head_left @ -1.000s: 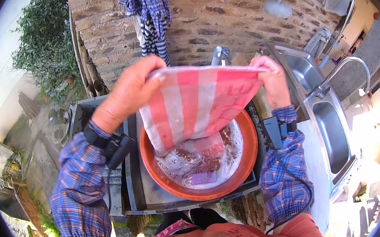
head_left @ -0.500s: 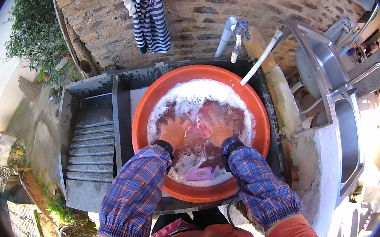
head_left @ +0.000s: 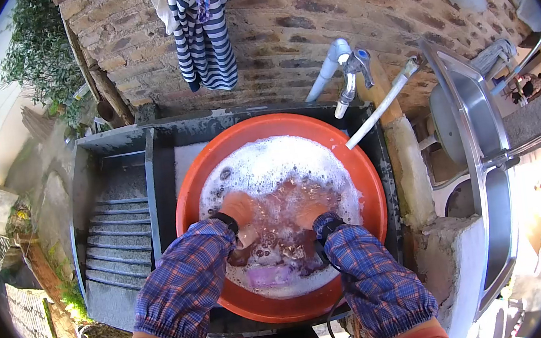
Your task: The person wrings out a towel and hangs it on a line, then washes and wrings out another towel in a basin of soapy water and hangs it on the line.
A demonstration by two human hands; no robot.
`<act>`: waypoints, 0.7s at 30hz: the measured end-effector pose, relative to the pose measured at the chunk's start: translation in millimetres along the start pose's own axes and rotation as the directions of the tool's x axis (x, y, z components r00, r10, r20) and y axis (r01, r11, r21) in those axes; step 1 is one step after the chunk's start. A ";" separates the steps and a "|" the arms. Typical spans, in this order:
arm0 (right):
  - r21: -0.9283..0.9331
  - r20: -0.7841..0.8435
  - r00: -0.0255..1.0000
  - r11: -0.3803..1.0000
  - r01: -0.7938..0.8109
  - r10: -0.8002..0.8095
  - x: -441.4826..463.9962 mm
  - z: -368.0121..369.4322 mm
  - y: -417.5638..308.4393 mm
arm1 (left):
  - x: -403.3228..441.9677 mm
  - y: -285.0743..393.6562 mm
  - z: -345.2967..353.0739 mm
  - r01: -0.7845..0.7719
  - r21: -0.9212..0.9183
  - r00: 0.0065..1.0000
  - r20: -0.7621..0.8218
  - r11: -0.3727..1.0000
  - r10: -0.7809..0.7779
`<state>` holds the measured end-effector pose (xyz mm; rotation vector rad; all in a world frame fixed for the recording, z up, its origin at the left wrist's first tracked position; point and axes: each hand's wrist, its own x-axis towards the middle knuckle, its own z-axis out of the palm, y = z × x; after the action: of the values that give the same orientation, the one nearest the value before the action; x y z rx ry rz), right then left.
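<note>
A large orange basin (head_left: 374,201) holds cloudy reddish-brown water topped with white suds (head_left: 275,152). My left hand (head_left: 240,210) is dipped in the water left of the middle, its fingers hidden below the surface. To its right, my right hand (head_left: 311,212) is also under to the wrist, with fingers out of sight and blurred by the water. Dark reddish cloth seems to lie under the surface around both hands, but its shape is unclear. A purple block-like object (head_left: 270,276) shows through the foam near the basin's front.
The basin sits in a dark stone sink (head_left: 106,141) with a ridged washboard (head_left: 120,241) on the left. A tap (head_left: 350,81) and white pipe (head_left: 386,104) reach over the back right. Striped cloth (head_left: 204,37) hangs on the brick wall. A steel sink (head_left: 469,115) stands right.
Both hands have sunk deeper, so their fingers no longer show. The water is more stirred, and the purple object looks more covered. The camera view has shifted slightly.
</note>
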<state>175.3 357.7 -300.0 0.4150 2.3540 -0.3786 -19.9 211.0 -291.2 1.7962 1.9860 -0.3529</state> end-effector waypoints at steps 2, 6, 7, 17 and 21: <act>0.129 -0.015 0.999 0.991 0.042 -0.041 12.2 -7.6 11.4 | 4.7 -3.6 -7.1 -0.049 0.042 0.998 -0.023 0.998 0.050; 0.518 -0.469 0.877 0.838 0.175 0.107 -14.4 -62.3 1.1 | 0.0 1.6 -32.7 0.088 -0.240 0.993 0.098 0.967 -0.066; 0.702 -0.594 0.759 0.631 0.330 0.265 -21.4 -51.9 8.2 | -5.6 -5.6 -45.1 0.060 -0.339 0.998 0.017 0.939 -0.058; 0.619 -0.737 0.633 -0.139 0.773 0.239 -226.7 -209.8 21.2 | -160.4 -48.7 -303.9 -0.546 -0.506 0.753 -0.646 0.668 0.126; 0.420 -0.886 0.377 0.121 0.900 0.271 -307.8 -292.3 -33.0 | -236.8 -28.5 -399.5 -0.455 -0.362 0.649 -0.760 0.814 0.024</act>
<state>203.5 380.7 124.2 0.5260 2.7327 -2.7550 -92.5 186.5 167.7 1.9284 1.9308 1.0984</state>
